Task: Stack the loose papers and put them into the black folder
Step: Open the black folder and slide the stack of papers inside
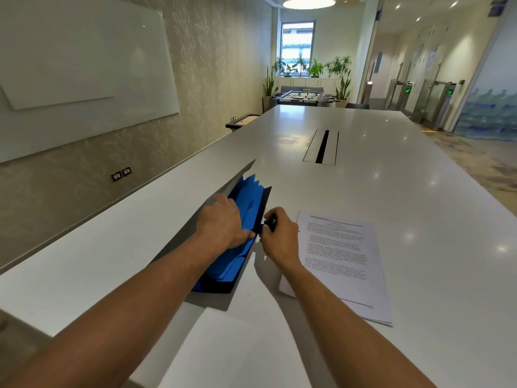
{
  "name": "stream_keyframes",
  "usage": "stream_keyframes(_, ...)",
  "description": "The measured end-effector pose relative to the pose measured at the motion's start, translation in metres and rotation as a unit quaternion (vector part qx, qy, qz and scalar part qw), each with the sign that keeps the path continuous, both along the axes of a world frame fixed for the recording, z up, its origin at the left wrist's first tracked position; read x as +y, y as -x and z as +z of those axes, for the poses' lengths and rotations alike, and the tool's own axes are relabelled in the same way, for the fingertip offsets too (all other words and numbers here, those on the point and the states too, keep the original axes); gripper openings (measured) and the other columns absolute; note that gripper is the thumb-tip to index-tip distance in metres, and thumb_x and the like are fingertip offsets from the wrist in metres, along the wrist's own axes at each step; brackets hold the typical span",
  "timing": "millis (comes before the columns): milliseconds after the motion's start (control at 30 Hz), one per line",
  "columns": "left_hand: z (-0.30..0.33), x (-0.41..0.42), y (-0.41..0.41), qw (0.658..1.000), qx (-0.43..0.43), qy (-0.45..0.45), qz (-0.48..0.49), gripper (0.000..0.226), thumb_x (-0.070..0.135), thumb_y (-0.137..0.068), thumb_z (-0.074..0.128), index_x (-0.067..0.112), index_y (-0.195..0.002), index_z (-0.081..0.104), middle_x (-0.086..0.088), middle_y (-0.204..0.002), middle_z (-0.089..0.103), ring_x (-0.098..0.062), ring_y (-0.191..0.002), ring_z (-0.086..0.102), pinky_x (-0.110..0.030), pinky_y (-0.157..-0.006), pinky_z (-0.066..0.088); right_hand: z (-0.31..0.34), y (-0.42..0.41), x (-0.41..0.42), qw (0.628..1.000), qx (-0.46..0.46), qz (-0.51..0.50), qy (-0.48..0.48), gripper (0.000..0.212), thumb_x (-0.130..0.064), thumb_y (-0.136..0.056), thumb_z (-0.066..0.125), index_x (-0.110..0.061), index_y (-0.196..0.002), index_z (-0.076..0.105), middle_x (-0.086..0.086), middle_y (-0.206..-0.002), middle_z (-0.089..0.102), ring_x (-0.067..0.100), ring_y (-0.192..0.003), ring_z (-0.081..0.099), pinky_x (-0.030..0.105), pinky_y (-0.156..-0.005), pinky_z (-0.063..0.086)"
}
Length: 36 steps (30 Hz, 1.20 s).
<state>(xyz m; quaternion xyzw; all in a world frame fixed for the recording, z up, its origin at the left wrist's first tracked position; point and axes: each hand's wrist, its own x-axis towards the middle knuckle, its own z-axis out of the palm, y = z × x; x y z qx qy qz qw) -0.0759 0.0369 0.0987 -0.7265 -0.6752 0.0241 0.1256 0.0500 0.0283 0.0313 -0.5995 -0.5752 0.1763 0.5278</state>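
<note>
The black folder (221, 287) lies open on the white table, its flap raised to the left and several blue dividers (247, 208) fanned inside. My left hand (221, 222) presses into the blue dividers, fingers spread among them. My right hand (279, 236) grips the folder's black front edge near a small clasp. A neat stack of printed papers (344, 261) rests on the table just right of my right hand, apart from the folder.
A long white table (391, 177) stretches away, with a cable slot (321, 147) in its middle. The table's left edge runs beside a wall carrying a whiteboard (84, 65). Plants and a foosball table stand at the far end.
</note>
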Motion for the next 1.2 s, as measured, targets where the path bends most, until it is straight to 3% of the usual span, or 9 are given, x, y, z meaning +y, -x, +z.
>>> stream_keyframes(233, 0.013, -0.006, -0.003, 0.999, 0.021, 0.030, -0.007, 0.088, 0.037, -0.077, 0.065, -0.003, -0.143, 0.022, -0.028, -0.154, 0.012, -0.036, -0.115, 0.054, -0.038, -0.085, 0.050, 0.002, -0.006, -0.004, 1.000, -0.007, -0.003, -0.007, 0.027, 0.006, -0.083, 0.052, -0.020, -0.089, 0.052, -0.006, -0.076, 0.058, 0.015, -0.068, 0.061, 0.027, -0.060, 0.054)
stream_keyframes(433, 0.021, 0.002, 0.004, 0.990, -0.116, 0.068, -0.052, 0.055, 0.018, -0.079, 0.055, 0.011, -0.131, 0.038, -0.016, -0.121, 0.054, -0.029, -0.091, 0.053, -0.036, -0.069, 0.043, 0.003, -0.016, -0.004, 1.000, 0.016, -0.017, 0.006, 0.026, 0.004, -0.085, 0.054, -0.021, -0.093, 0.051, -0.002, -0.082, 0.060, 0.013, -0.069, 0.061, 0.022, -0.060, 0.050)
stream_keyframes(567, 0.017, 0.007, 0.006, 0.979, -0.176, 0.069, -0.071, 0.074, 0.012, -0.083, 0.046, 0.032, -0.149, 0.020, -0.017, -0.130, 0.055, -0.035, -0.101, 0.058, -0.035, -0.070, 0.043, 0.001, -0.022, -0.006, 0.999, 0.030, -0.009, 0.042, 0.026, 0.003, -0.087, 0.056, -0.020, -0.095, 0.050, 0.000, -0.082, 0.059, 0.020, -0.073, 0.065, 0.032, -0.065, 0.058)
stream_keyframes(700, 0.007, 0.008, -0.003, 0.974, -0.191, 0.066, -0.105, 0.081, 0.009, -0.086, 0.042, 0.046, -0.149, 0.009, -0.017, -0.118, 0.059, -0.021, -0.070, 0.054, -0.030, -0.056, 0.043, -0.004, -0.026, -0.008, 0.998, 0.025, -0.007, 0.063, 0.025, 0.000, -0.089, 0.058, -0.021, -0.100, 0.049, -0.004, -0.084, 0.056, 0.009, -0.069, 0.060, 0.012, -0.053, 0.047)
stream_keyframes(767, 0.002, 0.007, -0.008, 0.973, -0.193, 0.066, -0.111, 0.071, 0.010, -0.088, 0.042, 0.041, -0.148, 0.021, -0.016, -0.124, 0.057, -0.023, -0.078, 0.058, -0.033, -0.063, 0.048, -0.006, -0.030, -0.009, 0.996, 0.034, -0.003, 0.085, 0.027, -0.005, -0.090, 0.058, -0.019, -0.112, 0.049, 0.001, -0.098, 0.060, 0.007, -0.073, 0.061, 0.008, -0.051, 0.043)
stream_keyframes(833, -0.001, 0.005, -0.015, 0.973, -0.193, 0.061, -0.113, 0.051, 0.012, -0.090, 0.044, 0.028, -0.139, 0.045, -0.014, -0.127, 0.058, -0.025, -0.090, 0.060, -0.034, -0.072, 0.049, -0.006, -0.033, -0.011, 0.993, 0.047, 0.011, 0.106, 0.039, -0.012, -0.091, 0.059, -0.017, -0.127, 0.043, 0.008, -0.116, 0.061, 0.013, -0.081, 0.064, 0.015, -0.059, 0.049)
stream_keyframes(933, -0.008, 0.006, -0.027, 0.976, -0.180, 0.055, -0.107, 0.025, 0.014, -0.091, 0.046, 0.013, -0.108, 0.065, -0.008, -0.098, 0.066, -0.011, -0.065, 0.052, -0.027, -0.061, 0.042, -0.006, -0.038, -0.017, 0.994, 0.028, 0.017, 0.106, 0.054, -0.019, -0.090, 0.063, -0.020, -0.136, 0.036, 0.009, -0.126, 0.056, 0.008, -0.076, 0.064, 0.015, -0.060, 0.048)
stream_keyframes(1033, -0.020, 0.008, -0.038, 0.976, -0.185, 0.067, -0.093, 0.020, 0.013, -0.091, 0.045, 0.011, -0.073, 0.054, -0.003, -0.069, 0.054, -0.012, -0.055, 0.049, -0.023, -0.048, 0.034, -0.008, -0.052, -0.025, 0.995, -0.007, -0.009, 0.096, 0.057, -0.027, -0.087, 0.065, -0.021, -0.136, 0.037, 0.007, -0.125, 0.056, 0.018, -0.097, 0.062, 0.029, -0.078, 0.053)
stream_keyframes(1200, -0.047, 0.009, -0.055, 0.969, -0.220, 0.077, -0.079, 0.026, 0.010, -0.092, 0.046, 0.013, -0.066, 0.044, -0.003, -0.065, 0.050, -0.012, -0.053, 0.046, -0.023, -0.045, 0.035, -0.007, -0.096, -0.042, 0.987, 0.015, -0.099, 0.124, 0.044, -0.022, -0.087, 0.063, -0.018, -0.128, 0.047, 0.008, -0.123, 0.060, 0.020, -0.100, 0.059, 0.030, -0.079, 0.046)
